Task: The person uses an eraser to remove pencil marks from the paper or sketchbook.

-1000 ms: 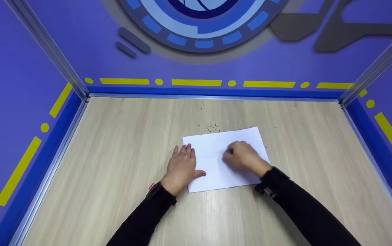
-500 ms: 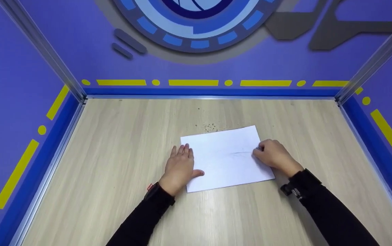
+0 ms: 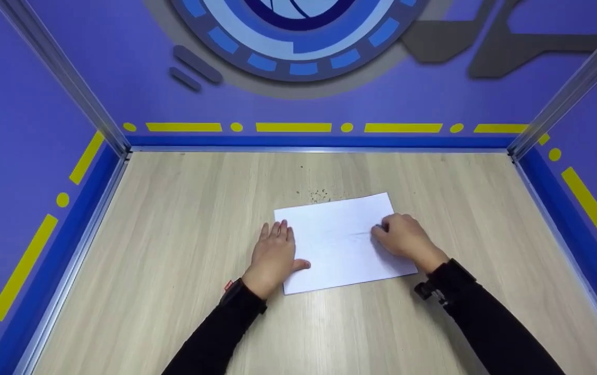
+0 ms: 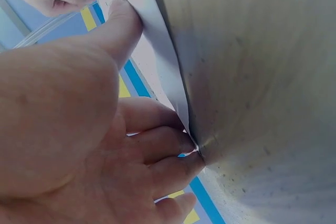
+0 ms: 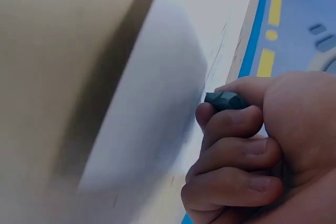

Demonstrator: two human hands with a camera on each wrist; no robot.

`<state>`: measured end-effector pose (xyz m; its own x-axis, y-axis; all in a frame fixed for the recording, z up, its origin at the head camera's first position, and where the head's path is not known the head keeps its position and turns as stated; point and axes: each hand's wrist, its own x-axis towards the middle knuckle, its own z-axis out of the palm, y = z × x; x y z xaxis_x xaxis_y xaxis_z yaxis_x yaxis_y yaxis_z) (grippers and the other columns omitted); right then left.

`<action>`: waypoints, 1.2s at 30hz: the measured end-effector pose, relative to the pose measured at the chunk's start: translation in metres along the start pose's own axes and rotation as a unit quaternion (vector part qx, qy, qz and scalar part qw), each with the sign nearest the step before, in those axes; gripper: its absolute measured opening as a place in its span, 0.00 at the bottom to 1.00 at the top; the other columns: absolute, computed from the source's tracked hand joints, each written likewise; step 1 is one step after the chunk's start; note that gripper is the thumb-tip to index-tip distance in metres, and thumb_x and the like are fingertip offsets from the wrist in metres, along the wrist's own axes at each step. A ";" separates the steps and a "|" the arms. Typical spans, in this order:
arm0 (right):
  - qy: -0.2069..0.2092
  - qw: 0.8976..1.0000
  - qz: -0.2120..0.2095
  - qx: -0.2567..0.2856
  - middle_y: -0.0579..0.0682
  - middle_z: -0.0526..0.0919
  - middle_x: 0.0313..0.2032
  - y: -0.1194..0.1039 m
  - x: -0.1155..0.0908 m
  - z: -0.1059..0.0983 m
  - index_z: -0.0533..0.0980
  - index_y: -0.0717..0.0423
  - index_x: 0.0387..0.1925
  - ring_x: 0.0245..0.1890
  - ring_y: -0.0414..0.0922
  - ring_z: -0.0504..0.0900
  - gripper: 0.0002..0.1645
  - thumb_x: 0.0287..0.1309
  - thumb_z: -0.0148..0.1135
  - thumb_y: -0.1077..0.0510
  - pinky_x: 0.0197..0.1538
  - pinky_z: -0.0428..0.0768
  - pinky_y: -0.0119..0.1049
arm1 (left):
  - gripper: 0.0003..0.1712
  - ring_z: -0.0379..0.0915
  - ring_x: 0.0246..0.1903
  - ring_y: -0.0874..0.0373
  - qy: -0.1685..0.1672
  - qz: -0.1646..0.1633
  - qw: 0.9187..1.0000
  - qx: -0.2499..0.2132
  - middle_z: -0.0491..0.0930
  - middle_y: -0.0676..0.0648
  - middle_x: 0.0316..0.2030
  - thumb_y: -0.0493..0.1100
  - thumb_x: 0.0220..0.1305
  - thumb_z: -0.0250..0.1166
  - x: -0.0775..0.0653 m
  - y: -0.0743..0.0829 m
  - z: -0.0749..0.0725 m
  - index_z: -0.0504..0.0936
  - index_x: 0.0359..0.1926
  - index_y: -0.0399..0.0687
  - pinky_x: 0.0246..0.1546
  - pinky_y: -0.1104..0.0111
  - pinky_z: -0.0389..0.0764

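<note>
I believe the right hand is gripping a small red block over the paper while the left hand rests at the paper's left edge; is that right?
Not quite: the block is dark blue-green, not red, as the right wrist view shows. The right hand does grip it over the paper, and the left hand rests at the paper's left edge.

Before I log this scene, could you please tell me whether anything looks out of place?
Yes: dark crumbs lie scattered on the table just beyond the far edge of the paper, like a small spill. The paper also sits slightly askew to the table's back edge.
</note>
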<state>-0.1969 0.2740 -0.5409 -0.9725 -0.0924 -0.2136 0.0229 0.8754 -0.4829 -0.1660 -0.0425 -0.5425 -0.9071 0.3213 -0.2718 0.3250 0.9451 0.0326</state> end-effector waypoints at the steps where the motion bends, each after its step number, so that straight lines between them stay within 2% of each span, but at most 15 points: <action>1: -0.005 1.000 -0.006 0.008 0.45 0.64 0.21 -0.006 0.001 0.004 0.64 0.49 0.19 0.25 0.46 0.69 0.27 0.75 0.61 0.49 0.31 0.66 0.38 | 0.62 0.56 0.87 0.41 0.000 0.000 1.000 0.000 0.61 0.35 0.86 0.79 0.70 0.62 0.000 0.000 0.000 0.64 0.84 0.35 0.90 0.46 0.53; 5: -0.023 0.999 -0.034 0.016 0.44 0.65 0.20 -0.036 0.007 0.019 0.65 0.48 0.18 0.24 0.45 0.70 0.28 0.76 0.61 0.49 0.32 0.68 0.38 | 0.63 0.58 0.86 0.41 0.008 0.000 1.000 0.005 0.63 0.34 0.85 0.79 0.69 0.63 -0.001 0.000 0.000 0.66 0.83 0.34 0.90 0.47 0.55; 12: -0.043 0.995 -0.086 -0.025 0.44 0.70 0.19 -0.098 0.017 0.040 0.67 0.47 0.16 0.25 0.46 0.72 0.28 0.74 0.64 0.50 0.33 0.70 0.40 | 0.62 0.61 0.85 0.40 0.024 0.007 1.000 0.010 0.65 0.33 0.83 0.79 0.69 0.63 -0.002 -0.002 0.001 0.68 0.82 0.33 0.89 0.46 0.57; 15: -0.060 0.992 -0.093 -0.052 0.45 0.72 0.20 -0.115 0.021 0.048 0.69 0.47 0.16 0.27 0.47 0.73 0.27 0.72 0.64 0.50 0.34 0.71 0.41 | 0.62 0.61 0.85 0.41 0.024 0.010 1.000 0.009 0.66 0.33 0.83 0.79 0.69 0.63 -0.002 -0.002 0.000 0.68 0.82 0.33 0.89 0.47 0.58; 18: -0.075 0.990 -0.099 -0.071 0.47 0.74 0.21 -0.122 0.023 0.055 0.71 0.48 0.16 0.30 0.48 0.74 0.25 0.71 0.64 0.50 0.36 0.72 0.43 | 0.62 0.62 0.85 0.41 0.025 0.012 1.000 0.009 0.66 0.33 0.83 0.78 0.69 0.63 -0.002 -0.002 0.000 0.68 0.81 0.32 0.89 0.47 0.58; 22: -0.090 0.988 -0.100 -0.073 0.47 0.75 0.21 -0.120 0.025 0.059 0.71 0.47 0.16 0.29 0.48 0.75 0.25 0.72 0.64 0.51 0.35 0.72 0.42 | 0.62 0.63 0.85 0.41 0.028 0.011 0.999 0.017 0.67 0.33 0.83 0.79 0.69 0.63 -0.002 -0.003 0.001 0.69 0.81 0.33 0.88 0.47 0.58; 27: -0.095 0.990 -0.082 -0.065 0.46 0.73 0.22 -0.106 0.024 0.050 0.69 0.46 0.16 0.29 0.47 0.75 0.26 0.72 0.64 0.50 0.34 0.70 0.40 | 0.62 0.60 0.86 0.42 0.020 0.007 1.000 0.015 0.64 0.34 0.84 0.79 0.70 0.61 -0.003 -0.003 0.000 0.67 0.82 0.33 0.89 0.47 0.57; 31: -0.080 0.993 -0.063 -0.053 0.48 0.76 0.24 -0.081 0.020 0.038 0.70 0.47 0.17 0.30 0.49 0.76 0.25 0.71 0.63 0.50 0.35 0.72 0.41 | 0.63 0.57 0.87 0.41 0.007 0.005 1.000 0.006 0.61 0.34 0.85 0.79 0.70 0.61 -0.003 -0.002 0.000 0.65 0.84 0.34 0.90 0.46 0.54; 36: -0.065 0.996 -0.050 -0.031 0.53 0.85 0.30 -0.036 0.014 0.018 0.81 0.53 0.23 0.32 0.49 0.80 0.20 0.72 0.62 0.51 0.39 0.76 0.42 | 0.63 0.54 0.88 0.41 -0.007 0.003 1.000 -0.002 0.59 0.34 0.86 0.79 0.71 0.60 -0.001 -0.003 0.002 0.62 0.85 0.34 0.90 0.46 0.52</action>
<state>-0.2072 0.2328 -0.5415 -0.9312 -0.2378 -0.2764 -0.0909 0.8855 -0.4556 -0.1655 -0.0454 -0.5439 -0.9013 0.3265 -0.2846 0.3296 0.9433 0.0384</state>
